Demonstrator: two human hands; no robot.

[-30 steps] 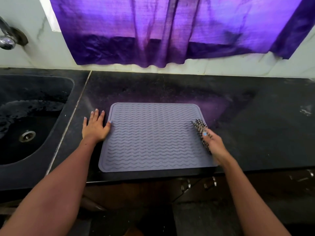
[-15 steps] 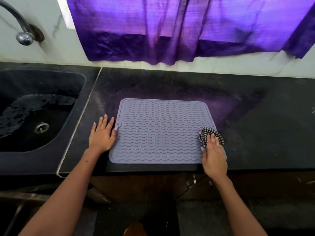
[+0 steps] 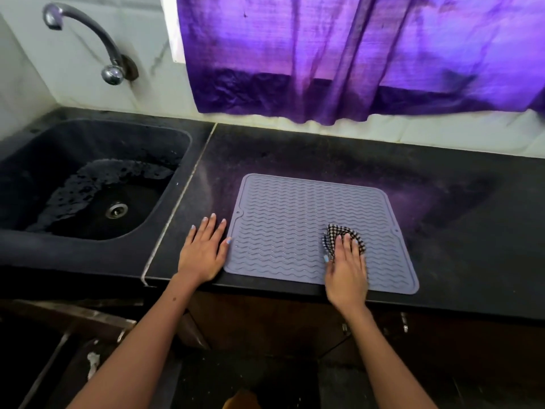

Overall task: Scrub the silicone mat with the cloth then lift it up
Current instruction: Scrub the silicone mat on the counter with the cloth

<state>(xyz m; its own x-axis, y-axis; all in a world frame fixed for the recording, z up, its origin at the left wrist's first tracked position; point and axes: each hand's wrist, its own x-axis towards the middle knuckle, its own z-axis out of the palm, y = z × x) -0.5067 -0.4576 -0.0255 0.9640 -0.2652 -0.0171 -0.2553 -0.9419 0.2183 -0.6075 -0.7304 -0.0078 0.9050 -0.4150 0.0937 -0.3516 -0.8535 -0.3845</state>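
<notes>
A grey silicone mat point(image 3: 295, 219) with wavy ridges lies flat on the black counter, its front edge at the counter's lip. My right hand point(image 3: 348, 270) presses a black-and-white checked cloth point(image 3: 343, 233) down onto the mat's right half, fingers over the cloth. My left hand point(image 3: 203, 249) rests flat on the counter just left of the mat, fingers spread, its thumb touching the mat's left edge.
A black sink point(image 3: 88, 184) with a metal drain point(image 3: 116, 210) lies to the left, a curved tap point(image 3: 97, 45) above it. A purple curtain point(image 3: 354, 54) hangs over the back wall. Bare black counter point(image 3: 472, 216) extends right of the mat.
My right hand has slid the cloth leftward from the mat's right edge onto its surface. My left hand stays by the left edge. The view has shifted left.
</notes>
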